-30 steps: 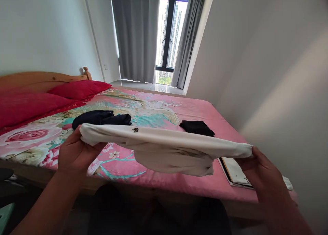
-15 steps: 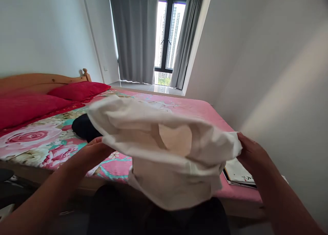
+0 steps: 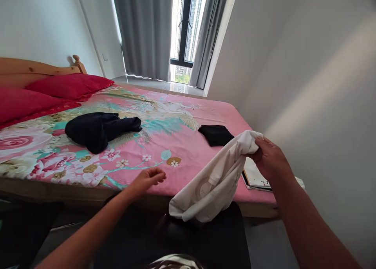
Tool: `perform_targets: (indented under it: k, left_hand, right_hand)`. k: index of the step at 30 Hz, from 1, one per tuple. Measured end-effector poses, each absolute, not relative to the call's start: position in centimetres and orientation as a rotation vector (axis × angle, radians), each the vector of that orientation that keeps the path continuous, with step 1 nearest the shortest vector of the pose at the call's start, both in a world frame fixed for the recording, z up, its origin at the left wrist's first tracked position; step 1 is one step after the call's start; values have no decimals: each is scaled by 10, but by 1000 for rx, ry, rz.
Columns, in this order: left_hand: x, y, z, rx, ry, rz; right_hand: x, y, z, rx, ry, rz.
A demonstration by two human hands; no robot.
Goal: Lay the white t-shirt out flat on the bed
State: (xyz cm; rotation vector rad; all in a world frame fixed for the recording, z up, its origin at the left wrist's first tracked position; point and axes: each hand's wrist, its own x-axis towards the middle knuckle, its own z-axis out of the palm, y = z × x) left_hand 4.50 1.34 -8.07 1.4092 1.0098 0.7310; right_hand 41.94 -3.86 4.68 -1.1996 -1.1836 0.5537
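White garment [image 3: 216, 181]: soft, crumpled cotton, bunched in my right hand [image 3: 268, 159], draping below my grip. My left hand [image 3: 147, 179] is empty, fingers loosely curled. Beyond: floral pink bedsheet [image 3: 182, 143], dark bundle [image 3: 96, 130], folded black cloth [image 3: 216, 134]; grey curtains [image 3: 147, 30].

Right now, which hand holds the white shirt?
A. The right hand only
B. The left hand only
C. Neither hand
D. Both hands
A: the right hand grips the white shirt by one end so it hangs down, while the left hand is apart from it, empty above the bed edge.
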Motion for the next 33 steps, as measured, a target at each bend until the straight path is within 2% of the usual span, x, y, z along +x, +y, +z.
perform_targets:
  k: [6,12,15,19,23,25,29,33]
  left_hand:
    - [120,-34,-144,1659,877,560]
    - [170,-37,-157,2012,854,806]
    - [183,-36,-156,2371,757,617]
    - [177,-38,-153,2705,903,268]
    - [136,-30,-119,2668,829,237]
    - [104,-20,-86,2506,752,362]
    - [40,1,-14,2233,894,735]
    - [-2,16,35,2204,1073,937]
  right_hand:
    - [419,-32,42,-1098,-977,883]
    - [402,-49,53,-1068,-954,952]
    - [394,-62,64,-1071,-965,963]
    - [406,-69,70,-1088,-925,907]
    - [447,-62,55,-1101,-822,786]
    - [470,-58,45,-1128,-735,704]
    - [495,-59,36,-1165,-621,595]
    - [485,-69,46,-1159,-797,456]
